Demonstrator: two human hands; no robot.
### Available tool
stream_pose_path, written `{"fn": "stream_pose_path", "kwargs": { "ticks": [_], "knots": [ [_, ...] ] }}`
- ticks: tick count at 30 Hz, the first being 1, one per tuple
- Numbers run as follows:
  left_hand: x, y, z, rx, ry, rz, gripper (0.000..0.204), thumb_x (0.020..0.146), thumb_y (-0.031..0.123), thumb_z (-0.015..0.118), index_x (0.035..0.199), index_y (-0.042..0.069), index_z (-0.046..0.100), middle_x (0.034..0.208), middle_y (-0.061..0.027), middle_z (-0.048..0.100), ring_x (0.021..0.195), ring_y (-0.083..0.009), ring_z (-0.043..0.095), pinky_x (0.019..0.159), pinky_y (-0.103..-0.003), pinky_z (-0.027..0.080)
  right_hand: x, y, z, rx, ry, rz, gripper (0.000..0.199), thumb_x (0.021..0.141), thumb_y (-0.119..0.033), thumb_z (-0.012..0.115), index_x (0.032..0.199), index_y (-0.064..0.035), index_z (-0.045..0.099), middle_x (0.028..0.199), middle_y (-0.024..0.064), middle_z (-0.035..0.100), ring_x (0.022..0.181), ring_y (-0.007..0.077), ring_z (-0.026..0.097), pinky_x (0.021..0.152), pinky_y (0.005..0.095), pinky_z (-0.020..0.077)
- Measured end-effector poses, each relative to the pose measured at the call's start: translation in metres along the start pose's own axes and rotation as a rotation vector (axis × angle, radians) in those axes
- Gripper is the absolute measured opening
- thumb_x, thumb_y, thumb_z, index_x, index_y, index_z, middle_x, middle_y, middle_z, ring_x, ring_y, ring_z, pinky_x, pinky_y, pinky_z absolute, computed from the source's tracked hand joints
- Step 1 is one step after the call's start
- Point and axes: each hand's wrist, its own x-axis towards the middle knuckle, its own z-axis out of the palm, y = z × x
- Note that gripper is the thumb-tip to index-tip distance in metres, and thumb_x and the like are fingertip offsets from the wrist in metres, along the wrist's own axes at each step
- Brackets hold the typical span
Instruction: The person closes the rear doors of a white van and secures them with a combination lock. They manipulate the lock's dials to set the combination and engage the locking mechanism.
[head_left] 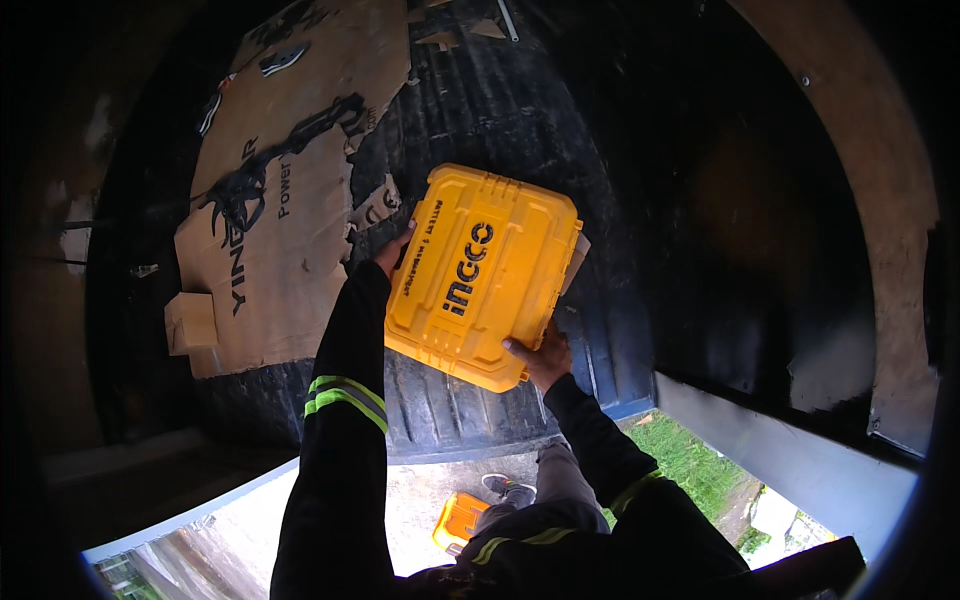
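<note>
A yellow hard plastic tool case with dark lettering on its lid is between my two hands, over a black ribbed vehicle bed. It sits tilted, its top leaning to the right. My left hand grips the case's left edge, the fingers mostly hidden beside it. At the lower right corner, my right hand holds on with the thumb over the lid and the other fingers out of sight. Whether the case rests on the bed or is lifted off it, I cannot tell.
Torn flattened cardboard covers the left of the bed, with a black strap and a small cardboard box on it. Dark side walls rise left and right. Below the bed's rear edge, an orange case stands on the ground beside my shoe.
</note>
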Motion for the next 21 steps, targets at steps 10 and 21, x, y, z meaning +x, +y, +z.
{"fn": "stream_pose_path", "kwargs": {
  "ticks": [10,21],
  "knots": [
    [0.031,-0.013,-0.041,0.28,0.108,0.08,0.042,0.1,0.044,0.068,0.12,0.008,0.073,0.108,-0.0079,0.078,0.087,-0.017,0.073,0.079,-0.034,0.057,0.004,-0.008,-0.014,-0.255,-0.05,-0.108,0.084,0.076,-0.039,0.092,0.141,-0.0066,0.05,0.125,0.0142,0.072,0.115,0.0309,0.069,0.101,0.0442,0.0531],
    [-0.108,-0.021,-0.014,-0.052,-0.13,0.101,0.015,0.094,0.018,0.068,0.099,0.004,0.071,0.078,-0.0002,0.059,0.058,-0.011,0.05,0.061,-0.028,0.043,-0.017,-0.006,-0.066,-0.563,0.1,-0.103,0.069,0.088,-0.027,0.083,0.146,-0.0036,0.053,0.136,0.0179,0.061,0.119,0.0292,0.064,0.1,0.0401,0.0538]
  ]
}}
